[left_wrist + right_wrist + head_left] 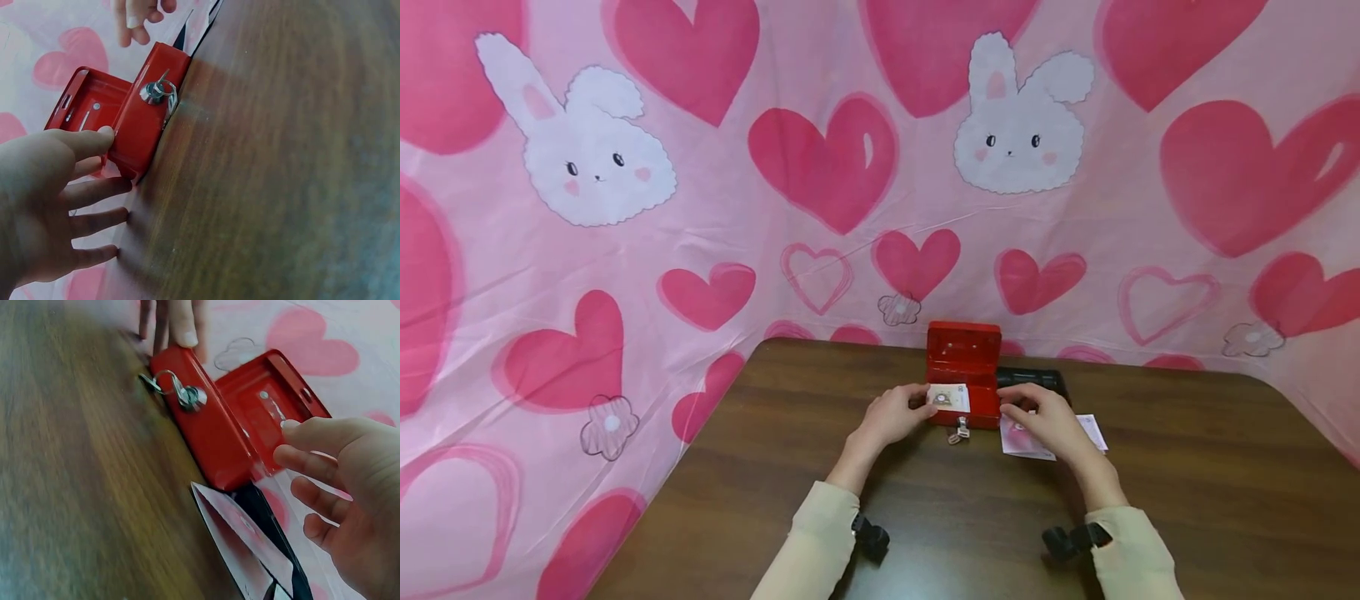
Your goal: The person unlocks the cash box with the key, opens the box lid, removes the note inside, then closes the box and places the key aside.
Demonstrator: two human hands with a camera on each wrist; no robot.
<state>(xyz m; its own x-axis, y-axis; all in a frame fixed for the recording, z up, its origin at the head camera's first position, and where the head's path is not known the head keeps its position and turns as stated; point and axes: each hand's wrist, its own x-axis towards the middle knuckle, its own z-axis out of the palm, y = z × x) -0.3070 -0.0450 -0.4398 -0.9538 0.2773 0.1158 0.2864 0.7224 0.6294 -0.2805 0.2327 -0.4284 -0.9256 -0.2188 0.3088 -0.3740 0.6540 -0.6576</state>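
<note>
Bench (925, 533): brown wood-grain top, rounded far corners, pale shine low in the head view. Cloth (925, 192) hangs behind it and down both sides, pink, creased in places. Print on it: red-pink hearts (823, 158), mixed sizes (some cut off by the frame edge), plus outline-only hearts. Left bunny (598, 171) and right bunny (1018, 154), both white, each with one ear flopped. Sketchy flowers (611, 427) lower down, pale centres.

Red box (964, 367), black object (1037, 378) on table (955, 517)
</note>
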